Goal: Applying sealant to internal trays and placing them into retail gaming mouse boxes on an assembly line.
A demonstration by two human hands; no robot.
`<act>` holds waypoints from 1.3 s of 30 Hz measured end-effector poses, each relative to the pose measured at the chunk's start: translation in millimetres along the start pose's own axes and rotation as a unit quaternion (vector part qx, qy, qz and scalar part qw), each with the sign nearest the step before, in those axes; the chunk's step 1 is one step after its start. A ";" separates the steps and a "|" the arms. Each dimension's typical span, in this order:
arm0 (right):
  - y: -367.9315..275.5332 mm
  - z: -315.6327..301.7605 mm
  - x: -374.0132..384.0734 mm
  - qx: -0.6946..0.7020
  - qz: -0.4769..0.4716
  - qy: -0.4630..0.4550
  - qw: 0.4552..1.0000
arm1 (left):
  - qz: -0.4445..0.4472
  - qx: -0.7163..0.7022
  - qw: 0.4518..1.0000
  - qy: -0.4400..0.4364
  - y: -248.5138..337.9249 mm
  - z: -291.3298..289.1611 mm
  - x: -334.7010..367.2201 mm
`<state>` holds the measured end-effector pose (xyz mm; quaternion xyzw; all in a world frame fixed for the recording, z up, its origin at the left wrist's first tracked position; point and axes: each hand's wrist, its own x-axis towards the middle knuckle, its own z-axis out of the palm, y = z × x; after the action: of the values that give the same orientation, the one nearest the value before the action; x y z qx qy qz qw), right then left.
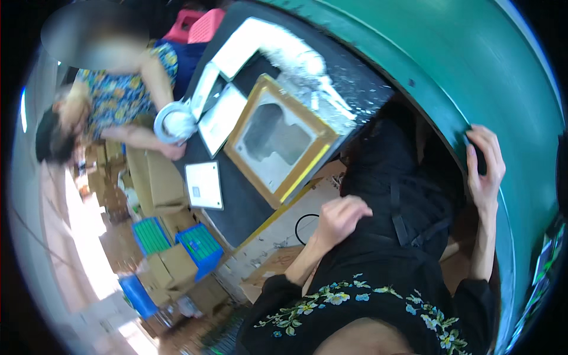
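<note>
My left hand (pixel 338 218) is curled and grips the black fabric of a dark bag or garment (pixel 395 195) that hangs in front of me. Over at the right, my right hand (pixel 485 165) rests with fingers spread over the edge of a big green curved surface (pixel 449 65), touching a small dark thing there. Both forearms come up from a black top with embroidered flowers (pixel 355 299).
A dark worktable (pixel 236 201) holds a wooden frame with a pale screen (pixel 278 139), white sheets and a white card (pixel 204 184). Another person (pixel 118 100) at the far side holds a roll of white tape (pixel 174 121). Cardboard boxes and blue crates (pixel 201 245) stand on the floor.
</note>
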<state>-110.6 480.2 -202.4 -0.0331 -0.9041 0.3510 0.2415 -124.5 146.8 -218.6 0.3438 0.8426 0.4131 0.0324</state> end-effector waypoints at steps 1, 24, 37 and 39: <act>-1.4 3.8 -1.8 -0.006 0.004 -0.010 1.000 | 0.006 0.042 0.999 0.018 16.3 -22.0 1.3; -9.6 -14.6 9.0 0.092 0.072 -0.094 0.989 | -0.220 -0.491 0.414 0.734 -188.5 -216.6 -110.4; -103.5 152.2 218.3 0.005 -0.052 -0.330 0.943 | -0.210 -0.178 0.802 0.530 -19.9 -200.8 -87.9; -113.6 203.0 239.2 -0.071 -0.017 -0.360 0.930 | -0.220 -0.213 0.820 0.484 -27.2 -192.6 -62.6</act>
<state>-402.3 324.2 -158.9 0.0933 -0.9534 0.2697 -0.0975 -157.1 -32.4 -126.0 -0.1104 0.6939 0.6777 -0.2169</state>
